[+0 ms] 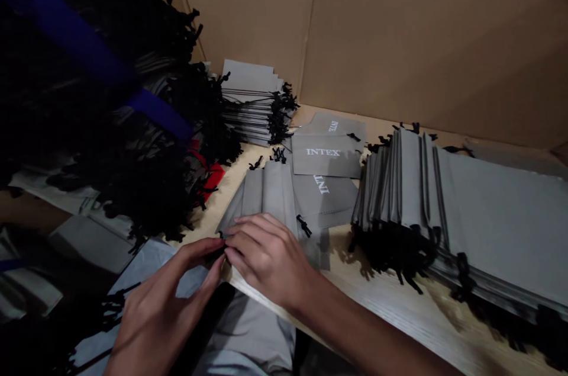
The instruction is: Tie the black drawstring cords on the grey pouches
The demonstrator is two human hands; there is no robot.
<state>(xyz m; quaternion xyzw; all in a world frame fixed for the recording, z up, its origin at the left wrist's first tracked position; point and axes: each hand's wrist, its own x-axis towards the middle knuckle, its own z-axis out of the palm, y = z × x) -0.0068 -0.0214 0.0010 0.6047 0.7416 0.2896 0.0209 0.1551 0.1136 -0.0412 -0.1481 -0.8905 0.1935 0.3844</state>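
Note:
A small fanned stack of grey drawstring pouches lies near the front edge of a wooden table. My right hand rests on the near end of this stack, fingers curled and pressed together. My left hand comes up from below the table edge, its fingertips pinching at the same near corner, right beside the right hand's fingertips. What they pinch looks like a black cord, too small to be sure. Behind the stack lie loose grey pouches printed INTEX.
A long leaning row of grey pouches with black cords fills the right of the table. Another stack stands at the back by the cardboard wall. A dark heap of pouches with a blue strap fills the left. More pouches lie below.

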